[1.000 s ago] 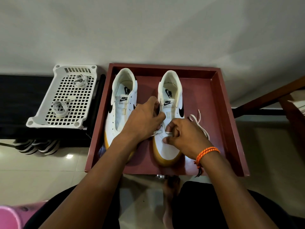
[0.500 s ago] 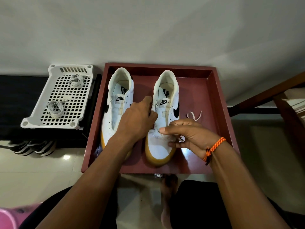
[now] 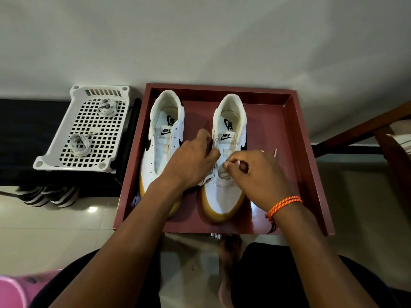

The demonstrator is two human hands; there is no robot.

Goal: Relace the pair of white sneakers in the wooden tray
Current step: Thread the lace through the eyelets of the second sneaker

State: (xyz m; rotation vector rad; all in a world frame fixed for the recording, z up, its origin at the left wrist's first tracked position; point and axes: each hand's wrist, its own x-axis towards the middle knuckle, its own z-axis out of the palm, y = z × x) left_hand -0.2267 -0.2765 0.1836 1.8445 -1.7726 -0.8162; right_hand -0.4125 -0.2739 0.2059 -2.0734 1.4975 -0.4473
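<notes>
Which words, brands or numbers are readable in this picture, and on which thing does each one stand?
"NIKE", with a swoosh under it: tongue label of the left sneaker.
"NIKE", with a swoosh under it: tongue label of the right sneaker.
"NIKE", printed sideways with a swoosh: insole of the left sneaker.
"NIKE", printed sideways with a swoosh: insole of the right sneaker.
No numbers or other text can be read.
</notes>
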